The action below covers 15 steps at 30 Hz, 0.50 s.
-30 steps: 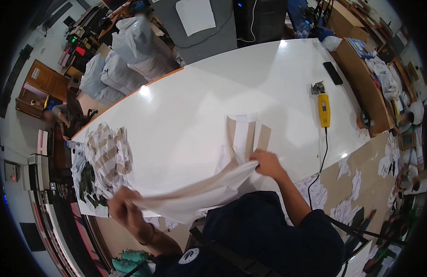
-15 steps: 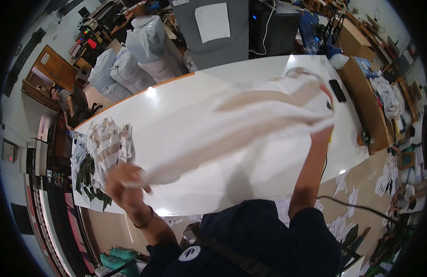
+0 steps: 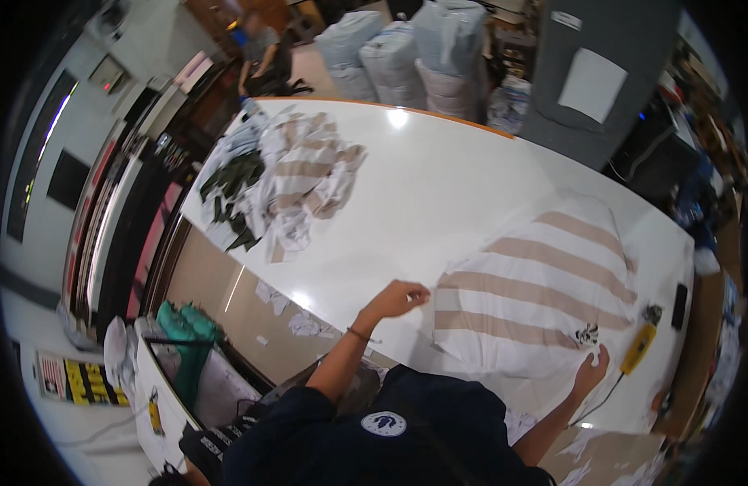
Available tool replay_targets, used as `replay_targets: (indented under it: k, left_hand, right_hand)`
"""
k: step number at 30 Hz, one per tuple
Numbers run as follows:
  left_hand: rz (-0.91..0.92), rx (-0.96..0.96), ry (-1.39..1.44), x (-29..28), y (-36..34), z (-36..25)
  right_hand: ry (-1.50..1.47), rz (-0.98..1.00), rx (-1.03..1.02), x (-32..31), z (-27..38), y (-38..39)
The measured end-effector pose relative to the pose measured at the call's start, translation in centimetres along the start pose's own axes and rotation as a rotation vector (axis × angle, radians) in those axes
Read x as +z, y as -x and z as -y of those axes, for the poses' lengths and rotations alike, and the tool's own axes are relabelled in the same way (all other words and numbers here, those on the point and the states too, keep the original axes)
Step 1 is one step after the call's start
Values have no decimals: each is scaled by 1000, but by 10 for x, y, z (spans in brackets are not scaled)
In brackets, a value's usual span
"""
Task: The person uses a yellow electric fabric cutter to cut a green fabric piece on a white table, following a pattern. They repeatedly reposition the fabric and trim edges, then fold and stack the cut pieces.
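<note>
A garment piece with beige and white stripes [image 3: 544, 279] lies spread over the right part of the white table, a small black-and-white print near its lower right edge. Just off its left edge hovers my left hand [image 3: 397, 298], fingers loosely bent and nothing seen in them. At the garment's lower right edge, below the print, rests my right hand [image 3: 591, 371], with thumb and fingers apart. A yellow corded hand tool [image 3: 638, 350] lies on the table to the right of that hand.
A heap of striped and dark green cloth [image 3: 297, 170] covers the table's far left end. A black phone [image 3: 679, 304] lies near the right edge, beside a cardboard box [image 3: 706, 356]. Stuffed white sacks [image 3: 390, 61] stand behind the table; a person [image 3: 265, 57] sits beyond.
The striped garment, blurred and stretched in the air between both hands before, now lies flat on the table. My left hand has let go of it. The view has swung to the left.
</note>
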<state>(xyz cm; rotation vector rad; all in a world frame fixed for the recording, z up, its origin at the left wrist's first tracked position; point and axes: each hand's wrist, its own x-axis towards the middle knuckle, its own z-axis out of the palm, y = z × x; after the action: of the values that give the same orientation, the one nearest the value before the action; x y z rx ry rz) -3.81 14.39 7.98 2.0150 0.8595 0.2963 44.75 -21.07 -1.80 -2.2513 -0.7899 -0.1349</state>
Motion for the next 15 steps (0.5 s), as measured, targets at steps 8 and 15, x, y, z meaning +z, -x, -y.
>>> replay_targets:
  k: [8,15]
  left_hand:
    - [-1038,-379,-366,-118,-28,184]
    - [-1335,-913,-443,-246,-30,219]
  right_hand:
    - [-178,449,-29,43,158,3]
    - [173,462,-341,67,88,-21]
